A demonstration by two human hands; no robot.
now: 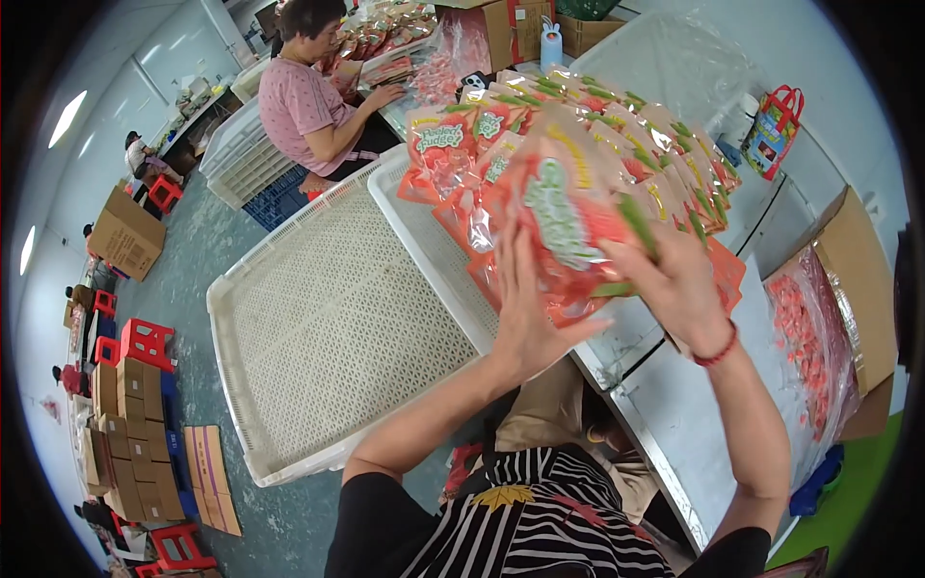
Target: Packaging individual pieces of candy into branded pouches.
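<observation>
Both my hands hold an orange-red snack pouch [564, 217] with green print, raised close to the camera. My left hand [528, 313] grips its lower left side and my right hand [674, 275] grips its right side. Behind the pouch, several more of the same pouches [636, 125] lie fanned in an overlapping row across a white perforated tray [424, 226] and the steel table [674, 405].
A second empty white perforated tray [328, 318] sits to the left. A person in a pink shirt [308, 106] works at the far end of the table. A cardboard box lined with plastic holds red sweets [809, 337] on the right. Red stools and stacked cartons [130, 424] stand at left.
</observation>
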